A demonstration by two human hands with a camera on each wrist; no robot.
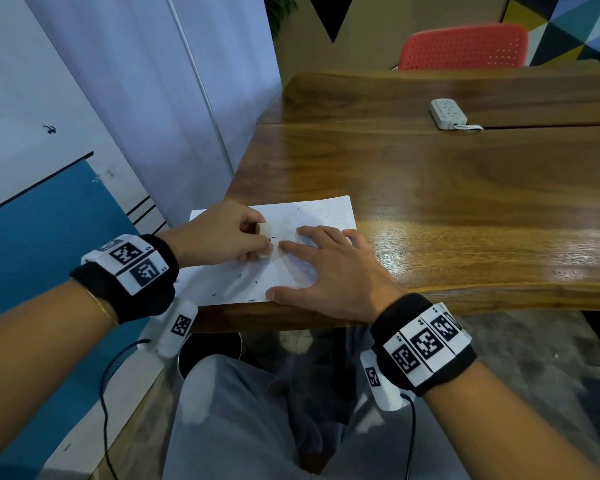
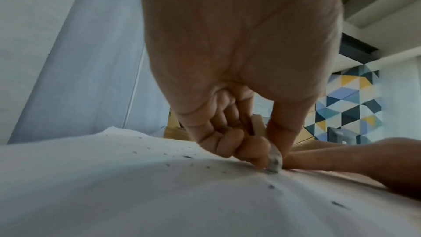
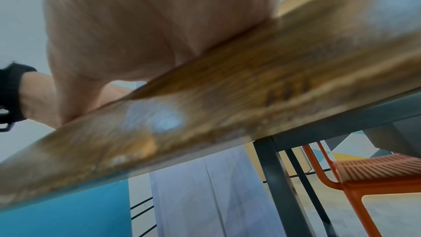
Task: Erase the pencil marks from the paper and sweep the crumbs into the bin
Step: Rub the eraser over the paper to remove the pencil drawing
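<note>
Eraser [image 1: 266, 241] mostly hidden in left hand [image 1: 222, 233].

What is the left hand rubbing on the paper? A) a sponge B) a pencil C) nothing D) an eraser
D: the left hand pinches a small white eraser with its dirty tip on the paper, while the right hand lies flat holding the sheet down.
</note>
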